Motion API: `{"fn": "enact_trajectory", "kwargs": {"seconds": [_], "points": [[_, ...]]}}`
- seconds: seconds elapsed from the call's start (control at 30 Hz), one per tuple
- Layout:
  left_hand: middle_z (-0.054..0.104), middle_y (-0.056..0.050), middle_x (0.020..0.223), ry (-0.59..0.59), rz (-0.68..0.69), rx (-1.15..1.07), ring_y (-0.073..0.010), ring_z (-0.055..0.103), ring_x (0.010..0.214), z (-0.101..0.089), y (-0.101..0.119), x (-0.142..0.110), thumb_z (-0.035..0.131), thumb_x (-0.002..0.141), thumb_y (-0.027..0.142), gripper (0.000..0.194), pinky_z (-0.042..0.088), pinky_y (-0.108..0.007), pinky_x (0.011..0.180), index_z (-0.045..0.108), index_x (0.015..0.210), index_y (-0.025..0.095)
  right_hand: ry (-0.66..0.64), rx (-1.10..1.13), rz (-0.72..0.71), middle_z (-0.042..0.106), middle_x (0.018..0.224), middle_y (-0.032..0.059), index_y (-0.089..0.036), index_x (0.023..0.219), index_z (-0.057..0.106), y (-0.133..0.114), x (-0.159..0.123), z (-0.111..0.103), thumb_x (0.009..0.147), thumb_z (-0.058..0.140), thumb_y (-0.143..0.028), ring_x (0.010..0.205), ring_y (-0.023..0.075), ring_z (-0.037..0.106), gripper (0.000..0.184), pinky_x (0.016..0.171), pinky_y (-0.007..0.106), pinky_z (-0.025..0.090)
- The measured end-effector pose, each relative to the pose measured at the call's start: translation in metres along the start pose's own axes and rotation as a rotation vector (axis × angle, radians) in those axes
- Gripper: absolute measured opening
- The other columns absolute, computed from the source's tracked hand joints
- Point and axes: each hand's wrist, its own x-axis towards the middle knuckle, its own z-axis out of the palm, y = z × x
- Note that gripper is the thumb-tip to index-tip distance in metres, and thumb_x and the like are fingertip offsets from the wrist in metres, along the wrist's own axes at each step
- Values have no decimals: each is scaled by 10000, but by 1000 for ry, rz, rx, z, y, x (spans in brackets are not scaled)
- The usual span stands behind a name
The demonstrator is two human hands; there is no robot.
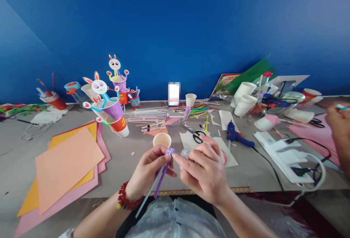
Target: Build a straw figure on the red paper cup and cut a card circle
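My left hand (153,168) pinches a folded purple strip (161,180) between thumb and fingers, just in front of a paper cup (162,140). A pale grey-blue strip (149,194) hangs beside it from the same grip; both look like thin straws. The upper end of the purple strip is bent over at my fingertips. My right hand (203,170) holds nothing that I can see. Its index finger reaches out and touches the bent end, while the other fingers are loosely bent and apart. Black scissors (197,135) lie on white paper beyond my right hand.
Stacked coloured paper (68,165) lies left. Rabbit-faced cup figures (112,108) stand behind it. A blue glue gun (236,135) and a white power strip (284,159) with cables lie right. Another person's hand (339,125) is at the right edge. Several straws (147,112) lie at the back.
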Motion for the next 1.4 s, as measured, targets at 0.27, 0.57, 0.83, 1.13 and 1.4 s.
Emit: {"fn": "enact_trajectory", "kwargs": {"seconds": [0.27, 0.57, 0.83, 1.13, 1.4], "points": [[653, -9, 739, 12, -40, -63, -105, 641, 662, 1, -1, -1, 733, 839, 248, 133, 568, -238, 695, 658, 877, 146, -39, -2, 16, 613, 636, 6, -224, 1023, 746, -2, 0, 0, 829, 585, -139, 705, 189, 488, 266, 927, 489, 399], [662, -25, 846, -62, 13, 9, -130, 642, 746, -2, -2, -5, 727, 843, 256, 152, 546, -280, 765, 668, 953, 169, -43, 18, 46, 582, 625, -9, -262, 1014, 743, 0, -2, 0, 810, 602, -127, 700, 188, 486, 283, 951, 499, 402], [597, -7, 788, 10, 233, 310, -127, 549, 780, 1, 2, 0, 584, 950, 312, 201, 431, -244, 768, 625, 817, 167, -36, 92, 85, 635, 660, -20, -236, 971, 669, -3, 1, 3, 794, 599, -115, 689, 184, 525, 226, 998, 505, 391], [582, -13, 798, 105, 353, 431, -142, 503, 773, 2, -2, 2, 649, 900, 334, 181, 413, -238, 732, 667, 823, 171, -10, 182, 267, 662, 704, -5, -223, 890, 586, 1, -1, 14, 840, 645, -228, 700, 195, 590, 77, 939, 453, 414], [620, -7, 828, 80, 257, 222, -129, 533, 768, 1, -4, 6, 739, 824, 358, 186, 441, -214, 724, 677, 875, 190, -87, 414, 348, 704, 777, -2, -235, 918, 649, 6, 3, 20, 862, 644, -224, 711, 180, 585, 58, 934, 426, 404]]}}
